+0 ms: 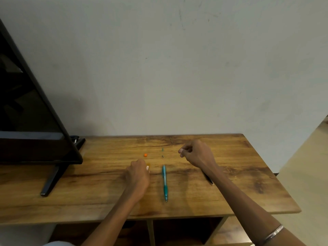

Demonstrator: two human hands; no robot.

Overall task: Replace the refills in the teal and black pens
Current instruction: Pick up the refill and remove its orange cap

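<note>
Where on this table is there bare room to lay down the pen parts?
Free: the table's right end, past the black pen under the right forearm, and the near strip between the monitor foot and the left hand. Crowded: the middle, around the teal pen, orange cap and small parts near the right hand.

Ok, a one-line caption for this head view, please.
Both fists, left hand and right hand, hover over a wooden table flanking a teal pen; a black pen lies partly under the right forearm.
</note>
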